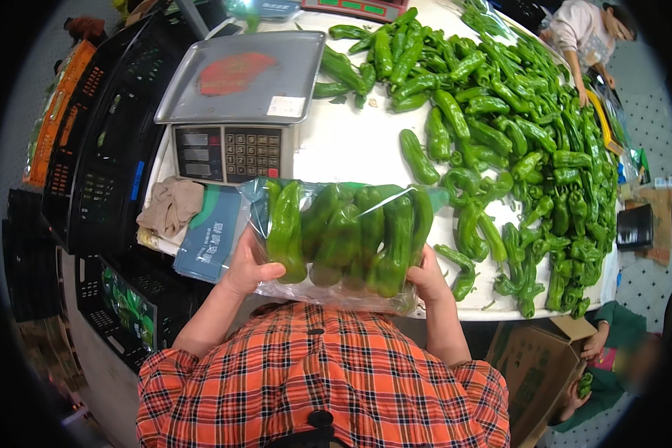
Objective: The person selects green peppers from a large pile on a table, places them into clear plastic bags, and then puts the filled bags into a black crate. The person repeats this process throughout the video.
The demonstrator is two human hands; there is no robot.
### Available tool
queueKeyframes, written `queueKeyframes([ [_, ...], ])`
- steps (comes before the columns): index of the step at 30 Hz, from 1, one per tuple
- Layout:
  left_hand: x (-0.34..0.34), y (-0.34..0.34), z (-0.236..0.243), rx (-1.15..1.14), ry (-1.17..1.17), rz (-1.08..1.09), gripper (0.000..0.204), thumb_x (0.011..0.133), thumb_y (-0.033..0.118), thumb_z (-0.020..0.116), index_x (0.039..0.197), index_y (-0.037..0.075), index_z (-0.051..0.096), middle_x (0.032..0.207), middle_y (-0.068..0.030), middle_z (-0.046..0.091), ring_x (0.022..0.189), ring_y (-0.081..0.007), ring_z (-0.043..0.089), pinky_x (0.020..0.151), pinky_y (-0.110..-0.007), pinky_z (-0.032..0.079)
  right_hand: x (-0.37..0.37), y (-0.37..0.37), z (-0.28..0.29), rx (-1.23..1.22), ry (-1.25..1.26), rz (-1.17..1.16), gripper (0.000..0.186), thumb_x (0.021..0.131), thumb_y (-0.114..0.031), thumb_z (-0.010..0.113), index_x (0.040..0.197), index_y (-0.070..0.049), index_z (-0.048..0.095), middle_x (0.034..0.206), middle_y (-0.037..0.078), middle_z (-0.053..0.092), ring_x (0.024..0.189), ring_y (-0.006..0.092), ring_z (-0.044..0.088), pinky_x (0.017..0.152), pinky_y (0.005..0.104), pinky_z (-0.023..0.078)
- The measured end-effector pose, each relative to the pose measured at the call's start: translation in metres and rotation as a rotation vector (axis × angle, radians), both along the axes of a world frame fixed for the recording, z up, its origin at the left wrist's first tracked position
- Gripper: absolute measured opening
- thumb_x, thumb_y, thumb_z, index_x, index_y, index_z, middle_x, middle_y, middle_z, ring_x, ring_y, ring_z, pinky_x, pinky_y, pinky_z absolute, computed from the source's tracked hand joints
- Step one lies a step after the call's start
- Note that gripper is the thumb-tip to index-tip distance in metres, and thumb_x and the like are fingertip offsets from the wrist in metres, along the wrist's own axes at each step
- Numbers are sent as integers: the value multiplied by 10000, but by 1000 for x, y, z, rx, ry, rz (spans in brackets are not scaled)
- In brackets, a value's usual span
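Between my two hands is a clear plastic bag of green peppers (pixel 343 239), held up close to my body over the table's near edge. My left hand (pixel 250 267) grips its left side, thumb across the front. On the opposite side my right hand (pixel 429 278) is closed on the bag's lower right edge. Several long peppers stand side by side inside, seen through the film. Just beyond the bag sits a weighing scale with a bare metal pan (pixel 250 75) and a keypad panel (pixel 231 153). Some fingers of both hands are hidden behind the bag.
A large heap of loose green peppers (pixel 493 127) covers the right of the white table (pixel 336 149). Flat printed bags (pixel 209 235) and a brown cloth (pixel 172 207) lie left. Black crates (pixel 101 142) stand beyond. Two people work at right, near a cardboard box (pixel 530 366).
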State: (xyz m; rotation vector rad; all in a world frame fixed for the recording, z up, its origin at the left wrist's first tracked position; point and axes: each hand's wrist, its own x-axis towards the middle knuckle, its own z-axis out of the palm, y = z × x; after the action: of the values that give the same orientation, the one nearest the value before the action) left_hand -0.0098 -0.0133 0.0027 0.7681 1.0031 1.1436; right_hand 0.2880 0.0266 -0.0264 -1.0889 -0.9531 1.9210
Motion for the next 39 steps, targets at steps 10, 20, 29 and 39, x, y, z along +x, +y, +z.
queueKeyframes([
  [10,-16,-20,23,131,52,97,1036,545,239,798,1355,26,189,1289,-98,375,1199,-216,376,1013,-354,301,-39,6,17,-3,-1,162,502,605,-82,667,1077,-4,514,977,52,594,874,150,568,801,284,453],
  [20,-66,-62,48,450,114,139,1297,455,149,846,1405,118,-36,1345,-109,297,1242,-257,334,1028,-404,285,-86,2,48,404,30,438,844,481,-193,836,1212,-18,452,1139,89,540,1001,201,538,873,369,446],
  [29,-147,-108,42,548,29,103,1080,535,209,795,1384,102,137,1329,-128,329,1231,-280,353,1015,-424,305,-166,-52,85,369,178,331,607,542,-133,757,1085,6,524,991,56,593,907,168,567,825,312,452],
  [39,-196,-141,62,415,-7,320,1105,688,433,715,1406,104,-58,1418,-124,187,1281,-254,277,1013,-386,306,-246,-84,66,-14,170,228,362,788,-237,535,1051,10,548,955,78,592,831,145,575,729,265,481],
])
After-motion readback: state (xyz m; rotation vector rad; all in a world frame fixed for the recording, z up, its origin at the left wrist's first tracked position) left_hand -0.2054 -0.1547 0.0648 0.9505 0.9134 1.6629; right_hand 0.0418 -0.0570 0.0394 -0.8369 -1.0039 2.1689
